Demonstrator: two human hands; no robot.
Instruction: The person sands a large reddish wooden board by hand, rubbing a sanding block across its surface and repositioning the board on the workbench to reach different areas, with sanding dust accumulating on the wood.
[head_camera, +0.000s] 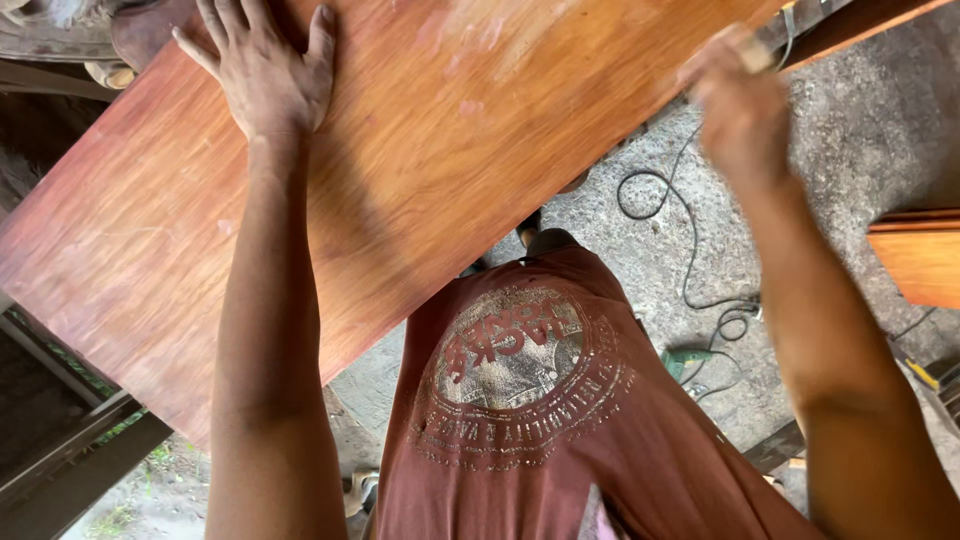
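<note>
A wide reddish-brown wooden board (420, 170) with a smooth, glossy face fills the upper left and runs diagonally across the view. My left hand (265, 70) lies flat on its top, fingers spread. My right hand (740, 100) is blurred at the board's right edge, fingers curled around a small pale piece that I cannot make out. My rust-coloured shirt with a round print shows below.
A black cable (690, 250) loops over the grey concrete floor (860, 130) to a green power tool (690, 360). Another orange-brown wooden piece (920, 255) juts in at the right edge. Dark beams (70, 470) lie at the lower left.
</note>
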